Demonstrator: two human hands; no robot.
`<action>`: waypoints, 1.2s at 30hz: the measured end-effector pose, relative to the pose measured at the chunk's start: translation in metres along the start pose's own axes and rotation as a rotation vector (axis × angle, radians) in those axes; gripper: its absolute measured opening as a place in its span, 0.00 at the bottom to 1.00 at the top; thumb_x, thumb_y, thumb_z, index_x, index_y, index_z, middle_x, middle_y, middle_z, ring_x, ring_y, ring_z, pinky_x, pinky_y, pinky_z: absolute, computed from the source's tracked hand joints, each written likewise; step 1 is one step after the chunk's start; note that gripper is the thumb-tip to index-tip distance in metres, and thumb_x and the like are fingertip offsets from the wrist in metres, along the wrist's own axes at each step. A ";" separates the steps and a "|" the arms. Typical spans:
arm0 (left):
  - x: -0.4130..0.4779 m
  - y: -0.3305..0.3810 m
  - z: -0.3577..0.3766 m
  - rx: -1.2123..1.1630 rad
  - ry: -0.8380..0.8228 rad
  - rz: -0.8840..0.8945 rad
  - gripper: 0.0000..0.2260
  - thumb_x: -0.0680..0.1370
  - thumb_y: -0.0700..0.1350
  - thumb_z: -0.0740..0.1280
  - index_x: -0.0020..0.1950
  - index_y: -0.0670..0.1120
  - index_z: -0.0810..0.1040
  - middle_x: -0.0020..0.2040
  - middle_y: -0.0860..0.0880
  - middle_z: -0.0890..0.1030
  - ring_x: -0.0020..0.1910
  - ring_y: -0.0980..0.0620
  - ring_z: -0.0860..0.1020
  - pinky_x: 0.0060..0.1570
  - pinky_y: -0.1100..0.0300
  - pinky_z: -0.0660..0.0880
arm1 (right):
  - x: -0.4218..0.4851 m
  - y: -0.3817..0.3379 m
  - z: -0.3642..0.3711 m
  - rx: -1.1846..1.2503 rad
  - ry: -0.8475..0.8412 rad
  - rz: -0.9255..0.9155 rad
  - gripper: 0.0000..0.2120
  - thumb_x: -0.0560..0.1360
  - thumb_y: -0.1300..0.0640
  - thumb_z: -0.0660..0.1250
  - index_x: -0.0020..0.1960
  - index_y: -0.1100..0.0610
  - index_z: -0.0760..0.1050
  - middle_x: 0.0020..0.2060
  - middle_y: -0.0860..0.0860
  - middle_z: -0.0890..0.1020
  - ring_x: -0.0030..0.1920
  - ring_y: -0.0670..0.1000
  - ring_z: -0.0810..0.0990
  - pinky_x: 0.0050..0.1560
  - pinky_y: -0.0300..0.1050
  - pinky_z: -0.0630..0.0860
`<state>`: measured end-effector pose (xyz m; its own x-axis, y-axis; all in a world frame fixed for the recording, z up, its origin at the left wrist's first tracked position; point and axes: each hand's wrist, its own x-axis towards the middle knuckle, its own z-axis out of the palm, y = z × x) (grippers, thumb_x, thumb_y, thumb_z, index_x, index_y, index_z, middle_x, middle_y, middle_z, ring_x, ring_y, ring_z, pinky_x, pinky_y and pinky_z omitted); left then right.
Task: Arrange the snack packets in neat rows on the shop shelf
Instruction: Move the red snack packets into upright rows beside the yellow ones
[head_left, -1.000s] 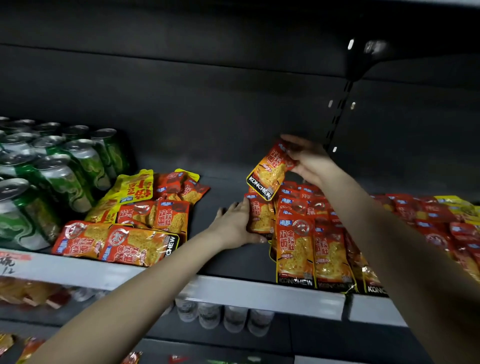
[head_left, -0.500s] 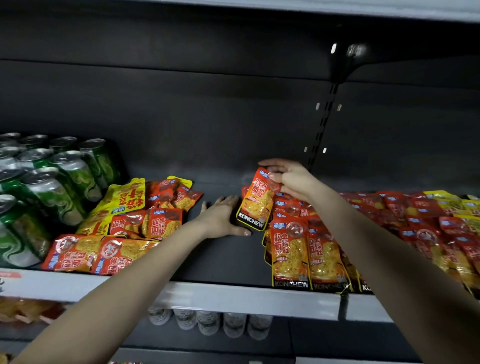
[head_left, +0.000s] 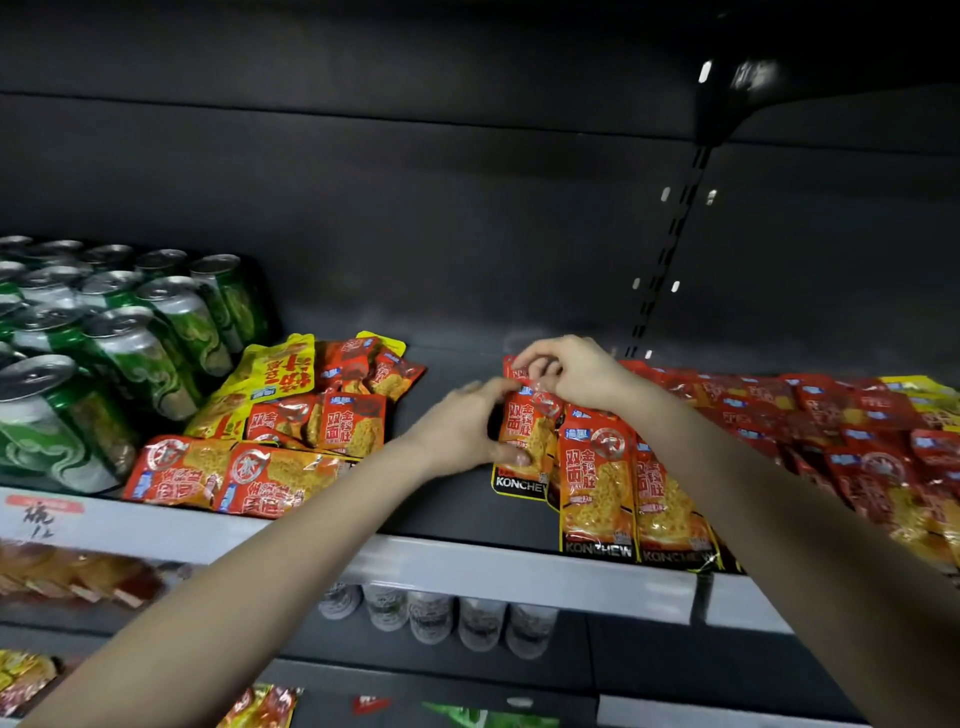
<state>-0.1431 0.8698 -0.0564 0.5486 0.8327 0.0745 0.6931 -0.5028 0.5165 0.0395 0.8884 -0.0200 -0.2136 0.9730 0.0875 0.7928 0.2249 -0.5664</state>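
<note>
An orange-red snack packet (head_left: 522, 434) marked KONCHEW lies at the left end of a row of like packets (head_left: 597, 483) on the dark shelf (head_left: 441, 509). My left hand (head_left: 462, 431) grips its left edge, thumb low on the packet. My right hand (head_left: 569, 371) pinches the packet's top end from above. More red packets (head_left: 857, 431) spread to the right. A looser heap of red and yellow packets (head_left: 291, 415) lies to the left.
Green drink cans (head_left: 119, 343) stand at the shelf's far left. The shelf's pale front rail (head_left: 467, 566) carries a price label (head_left: 44, 512). Bottles (head_left: 431, 613) and more snack packs sit on lower shelves. A slotted upright (head_left: 670, 244) runs up the back wall.
My right hand brought the packet down from the air onto the left end of the row. My left hand moved right from the bare shelf and took hold of the packet's side.
</note>
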 end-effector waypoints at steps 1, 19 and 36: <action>-0.001 -0.001 0.007 0.049 -0.030 -0.021 0.41 0.64 0.57 0.76 0.72 0.53 0.61 0.66 0.46 0.72 0.66 0.45 0.70 0.65 0.48 0.67 | -0.003 0.001 0.001 -0.017 0.000 0.006 0.16 0.72 0.70 0.62 0.52 0.54 0.80 0.38 0.48 0.80 0.31 0.42 0.73 0.38 0.34 0.71; -0.031 -0.030 -0.054 0.035 0.283 -0.149 0.18 0.75 0.46 0.68 0.64 0.47 0.72 0.53 0.49 0.81 0.53 0.49 0.78 0.52 0.62 0.71 | 0.022 -0.063 -0.002 0.206 0.156 -0.130 0.18 0.74 0.71 0.55 0.52 0.58 0.79 0.49 0.53 0.83 0.49 0.46 0.80 0.48 0.27 0.70; -0.130 -0.108 -0.088 0.134 0.209 -0.371 0.17 0.76 0.49 0.67 0.62 0.43 0.77 0.62 0.43 0.76 0.65 0.47 0.71 0.64 0.56 0.66 | 0.080 -0.140 0.103 -0.330 -0.536 -0.266 0.35 0.67 0.54 0.76 0.70 0.53 0.66 0.68 0.50 0.71 0.64 0.51 0.73 0.62 0.40 0.68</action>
<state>-0.3307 0.8364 -0.0469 0.1546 0.9845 0.0833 0.8872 -0.1754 0.4268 -0.1475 0.9296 -0.0178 -0.6112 0.7416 -0.2767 0.7884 0.5397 -0.2951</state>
